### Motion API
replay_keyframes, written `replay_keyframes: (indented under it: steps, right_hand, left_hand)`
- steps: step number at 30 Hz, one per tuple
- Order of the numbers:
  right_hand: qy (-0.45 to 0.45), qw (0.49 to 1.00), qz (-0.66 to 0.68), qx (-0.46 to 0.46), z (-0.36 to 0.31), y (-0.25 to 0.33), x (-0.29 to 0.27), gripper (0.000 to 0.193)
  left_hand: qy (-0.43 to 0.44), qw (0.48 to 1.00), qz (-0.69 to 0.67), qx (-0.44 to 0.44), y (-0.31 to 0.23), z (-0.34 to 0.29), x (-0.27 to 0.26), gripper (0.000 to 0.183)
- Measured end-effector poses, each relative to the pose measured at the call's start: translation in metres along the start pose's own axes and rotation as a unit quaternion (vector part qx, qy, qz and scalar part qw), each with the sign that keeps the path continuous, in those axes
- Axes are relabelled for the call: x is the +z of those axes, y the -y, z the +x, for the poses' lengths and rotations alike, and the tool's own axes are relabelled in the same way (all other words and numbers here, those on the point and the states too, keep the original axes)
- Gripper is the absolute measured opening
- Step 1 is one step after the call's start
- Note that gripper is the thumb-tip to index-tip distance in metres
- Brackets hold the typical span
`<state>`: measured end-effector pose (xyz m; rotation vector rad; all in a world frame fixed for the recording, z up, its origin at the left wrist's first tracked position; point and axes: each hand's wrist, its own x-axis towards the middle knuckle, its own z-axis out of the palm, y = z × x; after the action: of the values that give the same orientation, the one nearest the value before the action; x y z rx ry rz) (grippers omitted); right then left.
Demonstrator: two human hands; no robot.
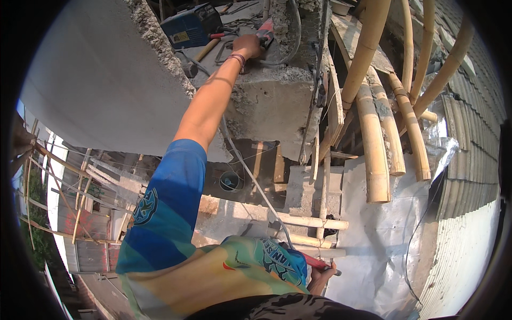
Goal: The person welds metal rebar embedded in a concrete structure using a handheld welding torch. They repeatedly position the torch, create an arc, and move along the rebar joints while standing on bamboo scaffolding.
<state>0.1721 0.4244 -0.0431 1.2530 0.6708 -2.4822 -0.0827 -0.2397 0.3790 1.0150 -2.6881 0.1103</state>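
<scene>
My left arm stretches out to a rough concrete ledge (269,101). My left hand (248,46) is there, its fingers closed around a red-and-black tool (265,31) whose exact kind I cannot make out. A grey cable (295,45) loops on the ledge beside this hand. Next to it lie a hammer (207,49) with a wooden handle and a blue boxy machine (191,24). Down at my right side, my right hand (321,278) is wrapped round a red tool (313,261) with a dark end, partly hidden by my shirt. A grey cord (256,181) hangs down toward that tool.
Thick bamboo poles (373,144) jut out at the right, beside a corrugated roof (463,154) and crumpled metal sheeting (368,213). A grey concrete slab (106,80) fills the upper left. Below the ledge is a drop with a bucket (230,181). Bamboo scaffolding (80,186) stands left.
</scene>
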Motion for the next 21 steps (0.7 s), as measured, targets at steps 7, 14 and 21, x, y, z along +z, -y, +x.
replay_keyframes:
  steps: [7, 14, 21]
  right_hand:
    - [0.005, 0.999, -0.025, 0.033, 0.004, -0.003, 0.007, 0.033]
    - [0.003, 0.999, -0.036, 0.030, 0.032, -0.002, 0.009, 0.036]
    - [-0.046, 0.996, -0.071, 0.011, 0.047, -0.004, 0.010, 0.044]
  left_hand:
    - [0.033, 0.999, 0.000, 0.021, 0.035, -0.045, -0.022, 0.035]
    - [-0.109, 0.983, -0.142, 0.037, 0.051, -0.080, -0.014, 0.029]
    - [-0.078, 0.982, -0.165, 0.047, 0.054, -0.046, 0.019, 0.023]
